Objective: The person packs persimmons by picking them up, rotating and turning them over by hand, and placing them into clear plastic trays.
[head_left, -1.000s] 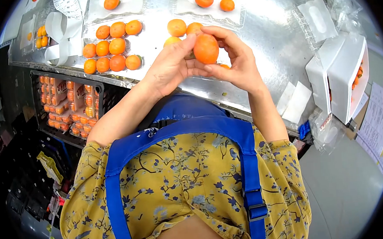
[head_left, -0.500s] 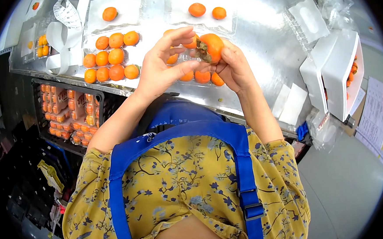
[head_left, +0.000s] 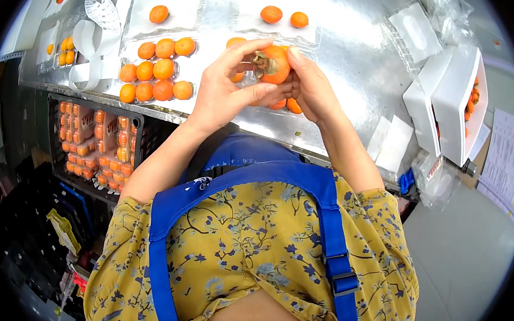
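Observation:
An orange persimmon (head_left: 277, 65) with a dry green-brown calyx facing left is held between both hands above the metal table. My left hand (head_left: 223, 89) has its fingers and thumb around the calyx side. My right hand (head_left: 313, 92) grips the fruit from the right with thumb and fingers. Beneath and behind the hands, more persimmons (head_left: 293, 106) sit in a clear tray, partly hidden by them. To the left, a clear tray holds several persimmons (head_left: 163, 68) in rows.
Single persimmons (head_left: 271, 14) lie on lined clear trays at the back. White foam boxes (head_left: 456, 101) with fruit stand at the right, near plastic packaging (head_left: 417, 30). A black crate (head_left: 140, 132) of packed fruit is below the table's left edge. White labels (head_left: 85, 38) curl at the left.
The persimmon has been turned so its calyx shows and faces left. Both hands have shifted round it, and the left hand's fingers have come closer to the fruit.

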